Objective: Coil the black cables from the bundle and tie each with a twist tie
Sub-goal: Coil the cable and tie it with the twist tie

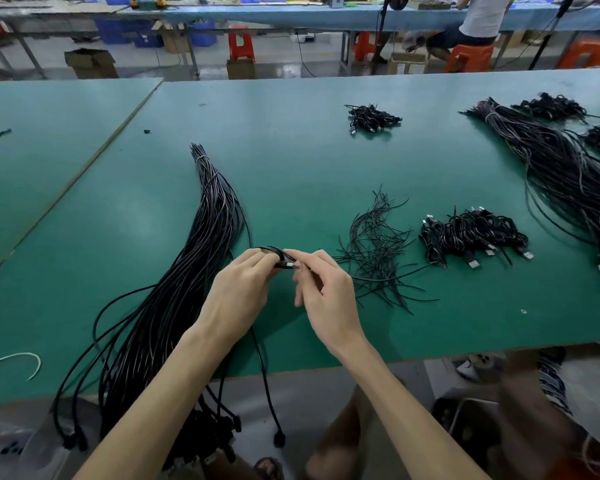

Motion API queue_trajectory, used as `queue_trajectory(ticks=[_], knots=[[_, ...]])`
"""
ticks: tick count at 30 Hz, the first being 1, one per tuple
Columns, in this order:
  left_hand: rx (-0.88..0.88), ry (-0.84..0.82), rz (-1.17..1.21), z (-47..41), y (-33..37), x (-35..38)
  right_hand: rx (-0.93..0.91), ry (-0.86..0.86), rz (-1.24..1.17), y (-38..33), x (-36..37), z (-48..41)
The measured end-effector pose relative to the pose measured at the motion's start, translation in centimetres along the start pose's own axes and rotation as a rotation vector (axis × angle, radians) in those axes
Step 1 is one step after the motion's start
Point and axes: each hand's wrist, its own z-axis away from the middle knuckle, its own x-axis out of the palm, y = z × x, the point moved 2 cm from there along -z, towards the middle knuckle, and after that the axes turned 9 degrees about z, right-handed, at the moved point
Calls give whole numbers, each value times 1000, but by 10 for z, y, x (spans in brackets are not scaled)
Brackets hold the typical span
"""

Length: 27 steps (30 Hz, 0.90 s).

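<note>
Fingers of the left hand curl round a black coil — fingers of the right hand pinch it too. What the box holds is hidden.

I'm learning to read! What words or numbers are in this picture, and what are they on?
None can be read.
On the cardboard box under the far table: a pale label, too blurred to read.
On the black cables, twist ties and green table: no writing visible.
</note>
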Motion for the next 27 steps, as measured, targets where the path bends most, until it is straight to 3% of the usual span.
queue_trajectory(ticks=[6,11,15,22,27], knots=[[-351,167,346,-2,-15,-6,15,-157,-78,1,6,4],[-516,129,955,-2,-18,-1,45,-220,-125,1,8,3],[-560,52,1267,-1,-19,3,73,-200,-213,-1,3,2],[-711,20,1536,1,-25,3,59,-305,-178,-3,8,4],[-717,5,1610,-1,-27,1,81,-292,-144,-3,7,4]])
